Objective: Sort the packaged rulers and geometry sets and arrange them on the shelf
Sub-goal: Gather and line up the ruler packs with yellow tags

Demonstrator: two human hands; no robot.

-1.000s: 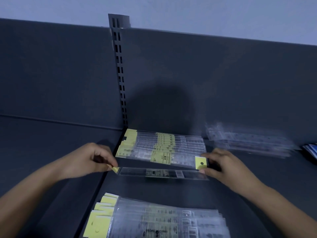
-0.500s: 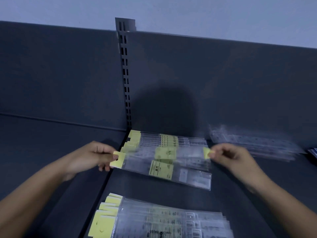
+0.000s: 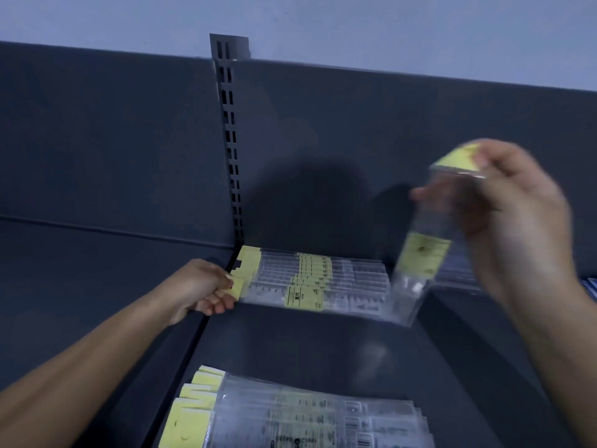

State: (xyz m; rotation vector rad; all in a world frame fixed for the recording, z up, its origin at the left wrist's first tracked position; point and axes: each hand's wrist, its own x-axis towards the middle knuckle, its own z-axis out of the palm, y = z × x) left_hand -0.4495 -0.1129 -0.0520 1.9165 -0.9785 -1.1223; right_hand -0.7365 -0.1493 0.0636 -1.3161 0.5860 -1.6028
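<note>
At the back of the shelf (image 3: 290, 337), the left hand (image 3: 200, 286) pinches a yellow header card at the near left corner of the rear stack (image 3: 323, 282), steadying it. Half a second ago both hands held one packaged ruler (image 3: 423, 257) level above this stack. Now the right hand (image 3: 517, 208) alone grips its yellow top, raised so it hangs tilted and blurred, its lower end by the stack's right end. It looks bound for another pile; the front stack (image 3: 307, 418) lies untouched.
</note>
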